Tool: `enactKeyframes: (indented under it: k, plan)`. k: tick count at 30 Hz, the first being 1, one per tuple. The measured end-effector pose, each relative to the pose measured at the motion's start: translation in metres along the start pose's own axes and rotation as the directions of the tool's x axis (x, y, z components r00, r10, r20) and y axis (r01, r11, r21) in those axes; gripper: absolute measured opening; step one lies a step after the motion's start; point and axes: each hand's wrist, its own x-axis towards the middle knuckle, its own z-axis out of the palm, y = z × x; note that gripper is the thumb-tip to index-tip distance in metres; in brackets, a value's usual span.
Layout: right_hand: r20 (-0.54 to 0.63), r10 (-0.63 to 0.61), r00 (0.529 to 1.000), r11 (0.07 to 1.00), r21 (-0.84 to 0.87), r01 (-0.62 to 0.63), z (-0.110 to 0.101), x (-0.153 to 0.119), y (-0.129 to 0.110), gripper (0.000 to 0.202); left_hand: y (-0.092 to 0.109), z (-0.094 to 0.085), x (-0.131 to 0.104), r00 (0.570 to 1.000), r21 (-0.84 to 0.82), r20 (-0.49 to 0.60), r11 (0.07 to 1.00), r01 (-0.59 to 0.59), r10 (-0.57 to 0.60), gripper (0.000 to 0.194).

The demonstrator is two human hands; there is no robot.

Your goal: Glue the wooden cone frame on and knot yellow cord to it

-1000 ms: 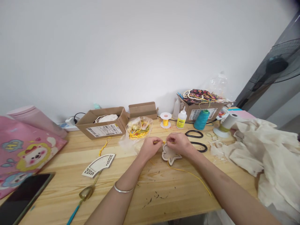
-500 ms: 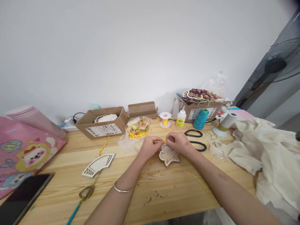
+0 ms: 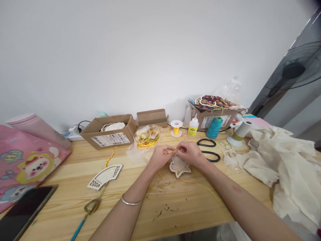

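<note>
My left hand point(image 3: 162, 156) and my right hand point(image 3: 190, 152) meet over the table, fingertips pinched on a thin yellow cord point(image 3: 171, 152). Just below them lies a small pale wooden cutout point(image 3: 180, 164) with a wavy outline and a raised rim, partly covered by my right fingers. The cord's loose tail runs from under the cutout toward the right forearm. Beyond the right hand are the black handles of scissors point(image 3: 212, 156); the blades are hidden. Left of my left hand, a fan-shaped wooden piece point(image 3: 105, 176) with a yellow cord lies flat.
Behind my hands are a bag of yellow cords point(image 3: 147, 138), a yellow thread spool point(image 3: 176, 129), a glue bottle point(image 3: 193, 127) and a teal thread cone point(image 3: 215, 128). Cardboard boxes point(image 3: 110, 139) line the wall. Cream cloth point(image 3: 288, 160) is heaped at right; a phone point(image 3: 27, 211) lies at left.
Both hands stay pinched on the cord above the cutout, with only slight finger movement. The yellow cord between the fingertips has shifted a little. The whole view has moved very slightly.
</note>
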Motion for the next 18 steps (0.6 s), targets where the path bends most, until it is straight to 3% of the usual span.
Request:
enactKeyframes:
  k: [10,18]
  plan:
    - [-0.055,-0.060,0.997,0.997,-0.053,0.057,-0.0026,-0.0010,0.0010,0.006,0.0013,0.0014,-0.0005,0.999,0.038,-0.017,0.999,0.033,-0.033,0.026]
    - [0.024,-0.069,0.997,0.997,-0.016,0.069,-0.0049,-0.0012,-0.0018,0.009,0.0017,0.0014,-0.0012,0.998,0.018,-0.024,0.998,0.061,-0.061,0.027]
